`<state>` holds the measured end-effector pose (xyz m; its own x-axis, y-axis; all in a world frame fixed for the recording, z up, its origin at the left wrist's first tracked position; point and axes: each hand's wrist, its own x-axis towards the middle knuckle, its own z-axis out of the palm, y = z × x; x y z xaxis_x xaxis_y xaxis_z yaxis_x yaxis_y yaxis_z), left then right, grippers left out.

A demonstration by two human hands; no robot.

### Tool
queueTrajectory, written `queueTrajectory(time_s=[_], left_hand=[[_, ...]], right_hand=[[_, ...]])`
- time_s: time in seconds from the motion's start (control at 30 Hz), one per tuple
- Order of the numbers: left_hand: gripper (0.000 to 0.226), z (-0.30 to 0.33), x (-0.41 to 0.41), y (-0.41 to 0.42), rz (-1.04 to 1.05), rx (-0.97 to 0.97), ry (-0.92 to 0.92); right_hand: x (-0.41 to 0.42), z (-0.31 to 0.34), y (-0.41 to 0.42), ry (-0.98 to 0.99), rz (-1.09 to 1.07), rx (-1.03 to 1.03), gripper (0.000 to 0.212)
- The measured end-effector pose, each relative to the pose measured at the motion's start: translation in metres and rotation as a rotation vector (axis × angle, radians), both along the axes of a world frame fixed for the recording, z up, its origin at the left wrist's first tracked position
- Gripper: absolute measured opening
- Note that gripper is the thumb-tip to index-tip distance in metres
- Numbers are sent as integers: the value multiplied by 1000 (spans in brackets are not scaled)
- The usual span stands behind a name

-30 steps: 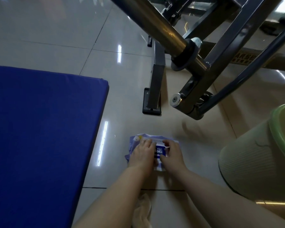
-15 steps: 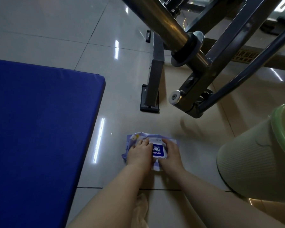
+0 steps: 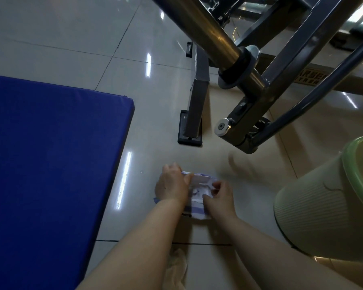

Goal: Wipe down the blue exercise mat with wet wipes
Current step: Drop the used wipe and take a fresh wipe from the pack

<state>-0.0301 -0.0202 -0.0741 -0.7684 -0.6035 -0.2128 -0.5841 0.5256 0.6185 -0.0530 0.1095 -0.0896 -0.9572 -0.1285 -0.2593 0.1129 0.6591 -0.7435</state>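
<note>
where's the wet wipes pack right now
In the head view the wipes pack lies on the floor tiles, lower centre, under both hands, between the blue mat and the green bin.

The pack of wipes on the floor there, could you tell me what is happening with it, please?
A person is crouched over the soft lilac-and-white wet-wipe pack lying on the glossy tiled floor. The left hand grips the pack's left side, while the right hand pinches at its opened top flap, apparently to draw out a wipe. The thick blue padded exercise mat lies untouched to the left; a pale green ribbed plastic bin stands to the right.
</note>
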Motion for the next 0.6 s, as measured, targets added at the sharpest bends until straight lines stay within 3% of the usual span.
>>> queueTrajectory(time_s=[0.1, 0.2, 0.37, 0.43, 0.53, 0.6], left_hand=[[23, 2, -7, 3, 4, 122, 56], [14, -3, -3, 12, -118, 82, 58], [54, -20, 7, 26, -213, -61, -112], [58, -21, 5, 31, -216, -80, -167], [44, -22, 4, 33, -160, -63, -143], [29, -22, 6, 31, -88, -16, -65]], right_hand=[[-4, 0, -5, 41, 41, 52, 23], [-7, -2, -8, 5, 69, 63, 38], [-10, -11, -6, -44, 38, 71, 34], [-8, -15, -10, -84, -15, 9, 31], [-10, -17, -18, -119, -82, -30, 29], [-12, -16, -20, -59, -30, 79, 30]])
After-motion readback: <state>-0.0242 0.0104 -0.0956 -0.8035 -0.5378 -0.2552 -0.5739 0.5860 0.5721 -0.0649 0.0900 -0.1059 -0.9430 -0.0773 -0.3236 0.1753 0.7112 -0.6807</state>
